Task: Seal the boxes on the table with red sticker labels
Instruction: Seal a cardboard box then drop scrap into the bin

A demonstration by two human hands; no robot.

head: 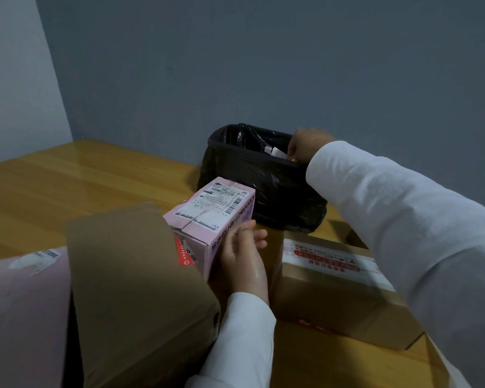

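Head view. A wooden desk (67,175) stands against a grey-blue wall (263,65) and carries several boxes. At centre, a small pink box (207,217) printed "contact lenses" sits tilted on top of a larger brown box (135,289), with a white shipping label and barcode on its upper face. A red sticker label (183,254) lies across the seam of the pink box's near end face.

The left hand (242,250), in a white sleeve (244,340), rests against the right side of the pink box; its fingers are relaxed and nearly straight, so the grip is apart, touching the box rather than clasping it.

To the right, a second brown box (339,295) lies flat on the desk, with white tape bearing red print (331,260) along its top. At the lower left edge, part of another pink box (23,312) with a torn white label is visible.

Behind the small pink box stands a bin lined with a black bag (252,177). The right hand (305,145), its arm in a white sleeve (403,219), reaches over the bin's rim, fingers pointing down at some pale paper scraps (276,151) inside. Whether this grip is clamped on a scrap or apart cannot be told.
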